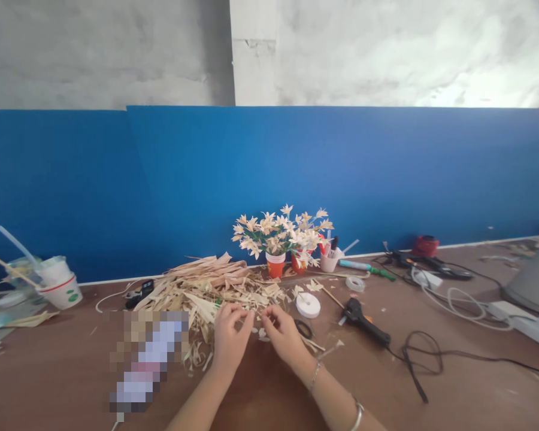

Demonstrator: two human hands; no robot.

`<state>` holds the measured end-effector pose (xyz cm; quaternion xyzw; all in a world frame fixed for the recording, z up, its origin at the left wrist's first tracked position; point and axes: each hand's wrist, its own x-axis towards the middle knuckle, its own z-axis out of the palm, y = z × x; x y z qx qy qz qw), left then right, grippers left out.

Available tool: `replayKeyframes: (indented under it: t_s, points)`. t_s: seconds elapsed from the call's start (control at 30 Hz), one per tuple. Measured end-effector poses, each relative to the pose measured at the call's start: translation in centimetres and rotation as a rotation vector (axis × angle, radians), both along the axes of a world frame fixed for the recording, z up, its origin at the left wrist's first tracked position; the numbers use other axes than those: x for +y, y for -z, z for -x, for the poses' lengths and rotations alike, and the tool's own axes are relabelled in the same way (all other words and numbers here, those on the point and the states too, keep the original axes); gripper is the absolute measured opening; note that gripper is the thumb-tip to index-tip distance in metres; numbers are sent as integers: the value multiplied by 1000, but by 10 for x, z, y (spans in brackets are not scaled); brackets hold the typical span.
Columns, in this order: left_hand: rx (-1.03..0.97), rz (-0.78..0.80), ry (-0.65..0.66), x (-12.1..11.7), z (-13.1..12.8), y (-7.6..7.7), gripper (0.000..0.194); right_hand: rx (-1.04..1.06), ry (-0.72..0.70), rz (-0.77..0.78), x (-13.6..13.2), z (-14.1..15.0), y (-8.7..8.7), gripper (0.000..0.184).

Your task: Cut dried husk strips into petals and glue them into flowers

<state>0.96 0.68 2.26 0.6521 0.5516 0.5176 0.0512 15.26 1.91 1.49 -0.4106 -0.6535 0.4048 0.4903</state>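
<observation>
My left hand [232, 336] is closed in a pinch, thumb against fingertips, above the front of the table. Facing it a short gap away, my right hand [284, 336] has its thumb and fingers curled together too. Whatever lies in the fingertips is too small to name. Beyond the left hand spreads a heap of dried husk strips [202, 281]. A white spool [308, 305] and black-handled scissors [303, 328] lie by the right hand. Farther back, pale husk-like flowers [269, 224] stand in an orange-and-white paper cup [275, 266].
To the right are a black hot glue gun [363, 320] with a trailing cable, a tape roll [355, 284] and a power strip [530, 329]. A pixelated, phone-like object [150, 362] lies left. White cups [61, 290] stand far left; a blue panel [184, 179] bounds the back.
</observation>
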Motion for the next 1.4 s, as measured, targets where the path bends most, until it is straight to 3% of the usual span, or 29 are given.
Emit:
replayKeyframes:
  t_s: [0.17,0.33,0.53,0.67,0.8,1.13,1.27,1.4]
  points:
    - [-97,87,74,7,1,7,21,-227,3,-240,-8,0,-5,9]
    - [-68,104,108,11,5,8,20,-286,53,-454,-11,-4,-12,13]
    - [0,106,196,10,3,6,15,-262,-51,-506,-13,-8,-17,18]
    - [39,93,209,8,3,2,13,-177,-16,-398,-10,-5,-14,14]
    - [87,46,188,5,3,-2,13,-42,15,-154,-6,1,-10,9]
    - [150,-57,159,-2,2,-8,10,542,-167,440,-4,2,-13,18]
    - [144,-74,164,-4,2,-9,10,672,-285,560,-5,0,-13,15]
    - [124,-82,211,-5,3,-9,10,574,-359,586,-5,0,-12,13]
